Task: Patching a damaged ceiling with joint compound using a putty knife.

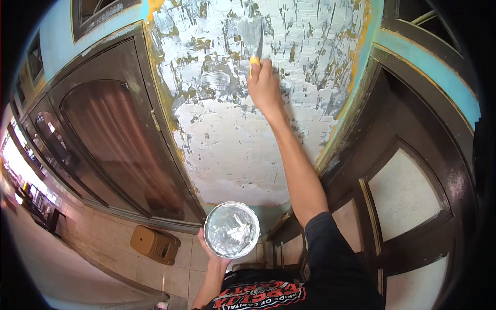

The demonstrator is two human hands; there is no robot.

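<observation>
Putty knife (251, 39) is clenched in my right hand (264, 85), blade flat against the upper wall (232, 144). My left hand (216, 253) grasps the round putty pan (231, 230). Lower wall looks evenly coated; upper patches remain bare.

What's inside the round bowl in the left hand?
The bowl in the left hand holds white-grey putty smeared across its inside. The bottom underneath is covered, so depth cannot be seen.

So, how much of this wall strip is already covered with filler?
The lower wall looks smoothly coated white. The right hand presses a putty knife on the patchy upper part, where old yellow-green paint shows. The left hand holds a round pan of white filler.
</observation>
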